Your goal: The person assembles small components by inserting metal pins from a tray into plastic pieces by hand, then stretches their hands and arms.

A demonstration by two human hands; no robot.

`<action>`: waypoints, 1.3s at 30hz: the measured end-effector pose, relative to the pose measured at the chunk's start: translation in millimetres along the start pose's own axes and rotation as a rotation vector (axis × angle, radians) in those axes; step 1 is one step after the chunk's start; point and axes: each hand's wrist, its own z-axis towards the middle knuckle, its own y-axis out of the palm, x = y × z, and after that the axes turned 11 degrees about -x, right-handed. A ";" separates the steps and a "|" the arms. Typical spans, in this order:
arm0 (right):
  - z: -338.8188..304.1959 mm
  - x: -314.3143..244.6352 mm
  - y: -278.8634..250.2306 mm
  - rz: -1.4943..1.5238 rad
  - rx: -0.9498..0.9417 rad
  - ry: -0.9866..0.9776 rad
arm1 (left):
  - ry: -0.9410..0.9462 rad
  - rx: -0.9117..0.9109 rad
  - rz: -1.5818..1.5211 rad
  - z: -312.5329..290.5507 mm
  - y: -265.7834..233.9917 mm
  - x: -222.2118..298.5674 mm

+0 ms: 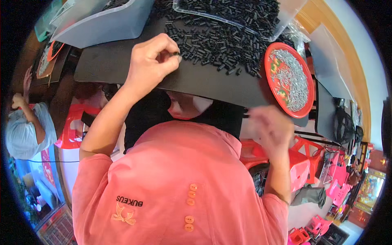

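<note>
Over the dark table's near part, my left hand (149,61) pinches a small black plastic piece (176,54) between thumb and forefinger. Just beyond it spreads a loose heap of small black plastic pieces (220,49), each short and tube-like. My right hand (271,128) is off the table's near edge, below the red plate, and motion smears its fingers. That red plate (268,61) sits at the right end of the table, heaped with small silvery metal pins or screws (296,79); their exact kind is too small to tell.
A clear plastic bin (241,26) lies at the back with black pieces spilling from it. At the back left stands a grey-blue bin (102,28). Red plastic stools (302,163) are on the right. Another person in a pale top (30,130) sits far left.
</note>
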 end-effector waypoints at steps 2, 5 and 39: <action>19.5 4.3 -14.4 -0.445 0.306 0.009 | 0.043 -0.033 0.001 -2.9 2.0 3.8; 28.7 29.7 -26.6 -0.750 0.123 0.149 | 0.041 -0.035 0.008 -0.7 21.9 6.9; 55.0 86.2 -44.9 -0.570 0.024 0.005 | 0.004 -0.039 0.264 -3.5 41.6 9.4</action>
